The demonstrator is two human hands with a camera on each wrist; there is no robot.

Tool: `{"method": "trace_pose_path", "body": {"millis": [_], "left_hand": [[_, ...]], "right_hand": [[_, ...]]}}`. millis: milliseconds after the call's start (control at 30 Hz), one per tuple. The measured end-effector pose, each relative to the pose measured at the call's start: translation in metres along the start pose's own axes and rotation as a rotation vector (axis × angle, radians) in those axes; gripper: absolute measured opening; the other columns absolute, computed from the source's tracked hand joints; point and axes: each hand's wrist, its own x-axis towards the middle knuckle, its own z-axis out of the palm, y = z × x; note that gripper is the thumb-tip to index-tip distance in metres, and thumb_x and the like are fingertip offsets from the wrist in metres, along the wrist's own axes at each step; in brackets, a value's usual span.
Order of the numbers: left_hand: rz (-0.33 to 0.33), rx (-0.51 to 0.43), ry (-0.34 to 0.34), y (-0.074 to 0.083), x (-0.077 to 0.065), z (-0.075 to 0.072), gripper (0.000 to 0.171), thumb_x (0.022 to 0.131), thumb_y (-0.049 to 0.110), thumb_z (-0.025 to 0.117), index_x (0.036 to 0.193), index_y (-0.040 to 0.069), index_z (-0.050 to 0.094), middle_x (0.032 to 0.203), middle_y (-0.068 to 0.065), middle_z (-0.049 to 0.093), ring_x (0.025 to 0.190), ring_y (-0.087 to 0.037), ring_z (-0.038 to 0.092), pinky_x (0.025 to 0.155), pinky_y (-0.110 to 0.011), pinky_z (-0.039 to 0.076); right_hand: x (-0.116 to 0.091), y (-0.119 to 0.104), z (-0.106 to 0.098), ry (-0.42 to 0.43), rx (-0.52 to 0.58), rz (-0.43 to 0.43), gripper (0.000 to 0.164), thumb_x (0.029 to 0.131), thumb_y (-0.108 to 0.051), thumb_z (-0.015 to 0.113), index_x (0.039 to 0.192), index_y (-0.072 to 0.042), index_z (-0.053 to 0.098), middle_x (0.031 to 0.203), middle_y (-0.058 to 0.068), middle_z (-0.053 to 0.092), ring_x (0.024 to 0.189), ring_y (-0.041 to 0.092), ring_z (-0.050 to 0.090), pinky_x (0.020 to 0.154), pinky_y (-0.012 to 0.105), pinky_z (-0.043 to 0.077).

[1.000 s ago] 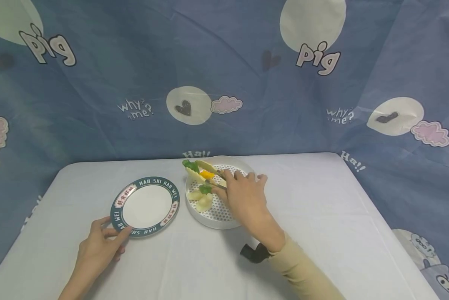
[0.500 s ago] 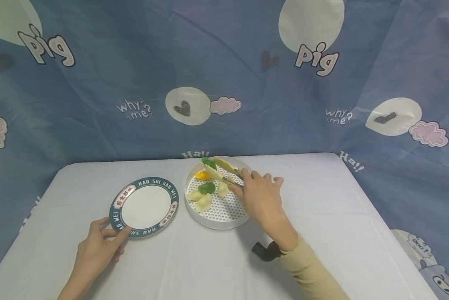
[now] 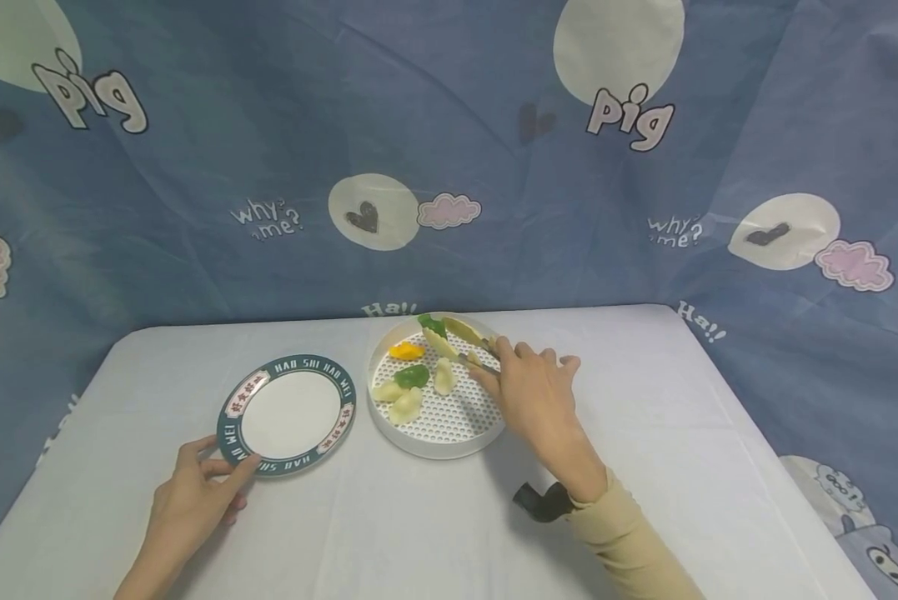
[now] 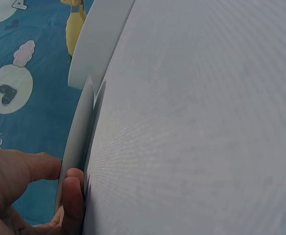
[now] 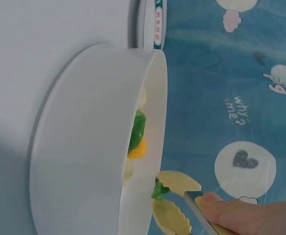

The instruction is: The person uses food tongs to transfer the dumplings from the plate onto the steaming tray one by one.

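Observation:
My right hand [image 3: 539, 400] holds a pair of tongs [image 3: 441, 344] with yellow scalloped tips. Between those tips is a small green piece [image 5: 158, 190], over the back of a round white basket [image 3: 435, 450] with a perforated floor. Inside the basket lie a green piece [image 3: 413, 377], an orange-yellow piece [image 3: 407, 351] and several pale dumpling-like pieces [image 3: 406, 407]. At left, my left hand [image 3: 189, 504] pinches the near-left rim of a plate [image 3: 336, 439], thumb on top. The left wrist view shows the plate [image 4: 77, 137] edge-on, between thumb and fingers.
Plate and basket sit side by side on a white-covered table [image 3: 388, 533], a narrow gap between them. A blue printed cloth [image 3: 449, 125] hangs behind the table's far edge. A black strap [image 3: 542, 502] sticks out at my right wrist.
My right hand and the tongs have moved right, carrying the green piece from the basket's far-left rim towards its back middle. The left hand and plate look unchanged.

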Motion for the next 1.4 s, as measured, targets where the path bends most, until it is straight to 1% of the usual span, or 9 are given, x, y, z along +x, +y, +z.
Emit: {"method": "trace_pose_path", "body": {"millis": [200, 333, 600, 733, 900, 1167, 1267, 1400], "left_hand": [[0.005, 0.0, -0.002, -0.001, 0.0, 0.001, 0.103, 0.107, 0.05, 0.063, 0.162, -0.018, 0.01, 0.075, -0.003, 0.078, 0.058, -0.013, 0.071, 0.063, -0.028, 0.048], [0.002, -0.004, 0.0, 0.0, 0.0, 0.001, 0.103, 0.107, 0.049, 0.064, 0.162, -0.019, 0.009, 0.076, -0.004, 0.078, 0.058, -0.013, 0.071, 0.062, -0.029, 0.049], [0.002, -0.018, 0.018, 0.0, -0.001, 0.002, 0.103, 0.107, 0.048, 0.066, 0.163, -0.018, 0.009, 0.077, -0.005, 0.079, 0.057, -0.013, 0.071, 0.06, -0.027, 0.05], [0.007, -0.031, 0.04, 0.0, -0.001, 0.004, 0.105, 0.106, 0.047, 0.068, 0.163, -0.018, 0.009, 0.08, -0.01, 0.08, 0.057, -0.014, 0.072, 0.057, -0.028, 0.054], [0.014, -0.038, 0.06, 0.0, -0.002, 0.005, 0.106, 0.105, 0.047, 0.069, 0.163, -0.019, 0.01, 0.079, -0.011, 0.08, 0.056, -0.015, 0.072, 0.056, -0.029, 0.055], [0.016, -0.04, 0.062, -0.001, -0.001, 0.005, 0.106, 0.105, 0.048, 0.068, 0.163, -0.019, 0.009, 0.08, -0.012, 0.08, 0.056, -0.015, 0.072, 0.056, -0.03, 0.055], [0.014, -0.039, 0.065, -0.001, -0.001, 0.005, 0.106, 0.105, 0.048, 0.068, 0.163, -0.019, 0.009, 0.079, -0.011, 0.079, 0.055, -0.015, 0.071, 0.058, -0.032, 0.056], [0.012, -0.046, 0.065, -0.001, -0.001, 0.005, 0.106, 0.105, 0.048, 0.069, 0.163, -0.019, 0.009, 0.078, -0.011, 0.079, 0.055, -0.015, 0.072, 0.058, -0.033, 0.057]], "right_hand": [[-0.001, 0.0, 0.0, 0.003, 0.008, 0.006, 0.059, 0.106, -0.064, 0.056, 0.128, -0.009, 0.066, 0.103, 0.015, 0.076, 0.09, 0.044, 0.067, 0.086, 0.065, 0.044], [-0.001, -0.001, 0.0, 0.007, 0.023, 0.015, 0.061, 0.105, -0.066, 0.056, 0.123, -0.008, 0.067, 0.101, 0.014, 0.075, 0.09, 0.043, 0.065, 0.087, 0.066, 0.043], [-0.001, -0.008, -0.002, -0.001, 0.018, 0.0, 0.063, 0.105, -0.067, 0.056, 0.128, -0.009, 0.067, 0.108, 0.015, 0.077, 0.099, 0.046, 0.068, 0.09, 0.069, 0.044], [-0.001, -0.014, -0.003, -0.014, 0.02, -0.007, 0.064, 0.105, -0.067, 0.056, 0.131, -0.01, 0.066, 0.113, 0.015, 0.077, 0.101, 0.046, 0.068, 0.091, 0.069, 0.044], [0.0, -0.026, -0.004, -0.049, 0.004, -0.023, 0.067, 0.104, -0.069, 0.054, 0.138, -0.011, 0.064, 0.124, 0.014, 0.077, 0.106, 0.046, 0.068, 0.094, 0.069, 0.044], [-0.002, -0.053, -0.003, -0.068, -0.021, -0.091, 0.074, 0.105, -0.074, 0.045, 0.15, -0.017, 0.061, 0.137, 0.011, 0.075, 0.116, 0.046, 0.068, 0.101, 0.072, 0.043], [-0.003, -0.064, -0.003, -0.082, -0.033, -0.109, 0.076, 0.105, -0.076, 0.043, 0.152, -0.018, 0.059, 0.142, 0.01, 0.073, 0.122, 0.046, 0.067, 0.105, 0.074, 0.042], [-0.005, -0.08, -0.003, -0.105, -0.035, -0.134, 0.073, 0.105, -0.075, 0.045, 0.149, -0.018, 0.059, 0.142, 0.009, 0.073, 0.129, 0.046, 0.065, 0.109, 0.076, 0.04]]}}
